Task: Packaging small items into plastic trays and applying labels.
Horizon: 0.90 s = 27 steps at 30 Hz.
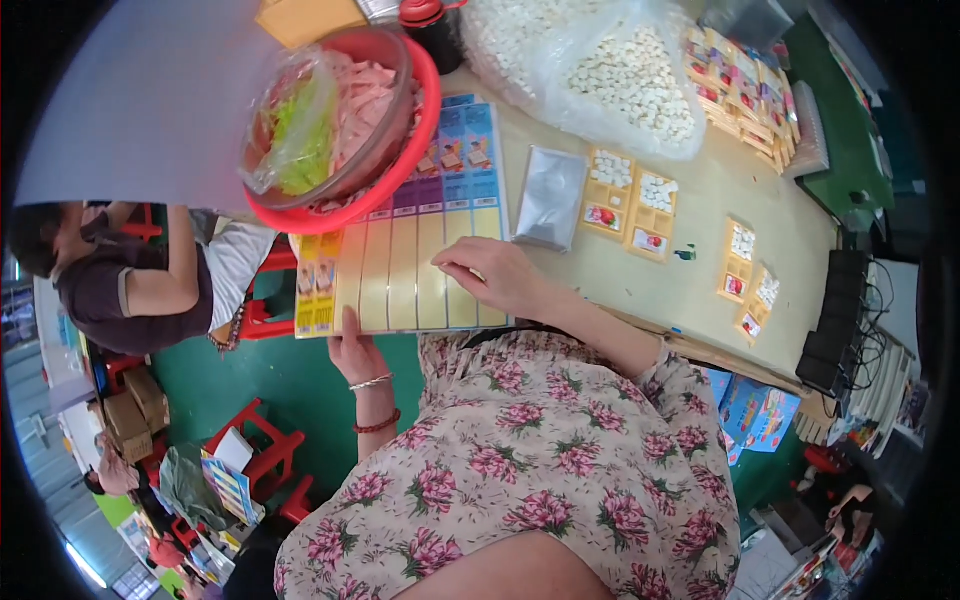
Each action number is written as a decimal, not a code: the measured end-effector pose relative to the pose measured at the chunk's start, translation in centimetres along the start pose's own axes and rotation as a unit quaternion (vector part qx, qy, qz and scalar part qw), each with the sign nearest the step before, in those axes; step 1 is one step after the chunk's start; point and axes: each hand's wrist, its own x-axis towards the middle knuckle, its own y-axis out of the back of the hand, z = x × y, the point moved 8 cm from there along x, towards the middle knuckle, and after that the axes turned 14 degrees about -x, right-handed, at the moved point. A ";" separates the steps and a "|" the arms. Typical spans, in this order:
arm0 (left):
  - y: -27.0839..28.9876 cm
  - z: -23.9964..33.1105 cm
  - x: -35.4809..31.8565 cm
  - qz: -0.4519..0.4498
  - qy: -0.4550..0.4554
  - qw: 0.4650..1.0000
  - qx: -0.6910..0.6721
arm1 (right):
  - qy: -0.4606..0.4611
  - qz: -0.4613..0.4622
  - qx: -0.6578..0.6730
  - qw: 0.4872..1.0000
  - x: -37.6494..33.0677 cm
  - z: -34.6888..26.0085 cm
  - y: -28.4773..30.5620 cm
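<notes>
A large printed card sheet [390, 280] with yellow strips and blue and purple picture panels lies at the table's near edge. My left hand [354, 355] grips its near edge at the left, thumb on top and fingers hidden beneath. Over the right part of the sheet, my right hand [492, 272] is closed in a pinch. Whatever its fingertips hold, if anything, is too small to make out. A red basin [428, 120] covers the sheet's far left corner. In it sits a bowl [300, 195] with pink pieces and a plastic bag [310, 130] of green pieces.
A silver packet [549, 197] lies right of the sheet, beside yellow trays [640, 205] holding white pieces. Two more small trays [738, 262] lie farther right. Clear bags [630, 80] of white pieces and stacked trays [740, 90] fill the back. A person [150, 275] sits at the left.
</notes>
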 end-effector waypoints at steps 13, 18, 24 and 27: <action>-6.2 5.5 -2.5 -0.100 -0.291 0.926 0.220 | 0.277 -0.069 0.026 0.958 8.4 -9.5 -8.2; -7.0 5.6 -3.4 -0.155 -0.281 0.911 0.258 | 0.296 -0.106 0.058 0.947 8.3 -9.1 -8.6; -7.8 5.7 -3.1 -0.153 -0.295 0.900 0.282 | 0.310 -0.070 0.015 0.948 8.9 -9.7 -7.5; -7.6 5.5 -2.6 -0.183 -0.311 0.881 0.307 | 0.341 -0.064 -0.024 0.938 9.1 -10.3 -7.8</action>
